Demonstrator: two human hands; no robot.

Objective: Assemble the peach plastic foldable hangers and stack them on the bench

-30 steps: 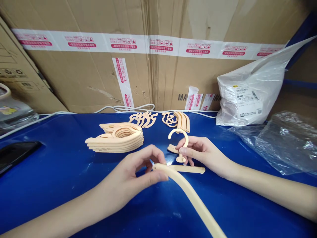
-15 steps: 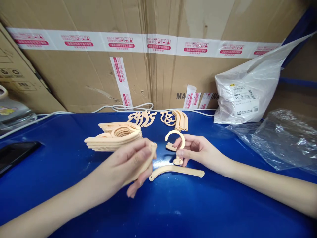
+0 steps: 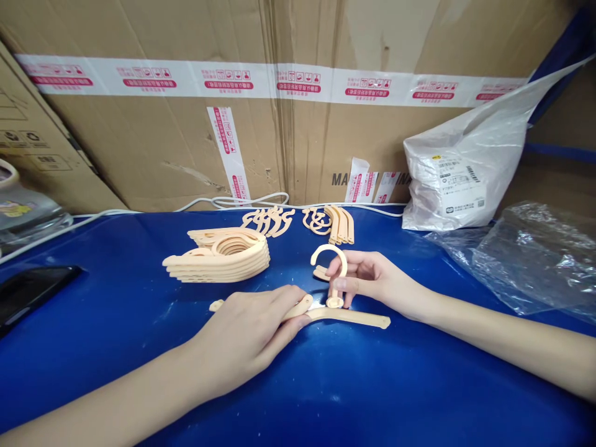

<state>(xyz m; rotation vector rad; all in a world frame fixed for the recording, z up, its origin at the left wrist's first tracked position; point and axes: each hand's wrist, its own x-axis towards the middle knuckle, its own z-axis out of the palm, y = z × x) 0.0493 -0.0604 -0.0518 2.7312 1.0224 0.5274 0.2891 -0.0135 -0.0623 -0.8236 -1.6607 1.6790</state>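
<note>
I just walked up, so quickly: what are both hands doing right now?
Left hand: closed, holding a curved strip.
Right hand: closed, holding a hook.

A glossy blue counter (image 3: 335,385) carries a stack of folded cream hangers (image 3: 216,273) left of center, with a cluster of hooks (image 3: 274,222) just behind it. Loose hooks (image 3: 317,231) lie at the back beside a row of curved arms (image 3: 342,225), and a single arm (image 3: 356,317) rests nearer the front, its left end partly hidden. A white cable (image 3: 112,213) trails along the rear. At left lies a black, flat device (image 3: 37,295); at right, a labeled white bag (image 3: 459,180) stands beside crumpled clear plastic (image 3: 540,254).
</note>
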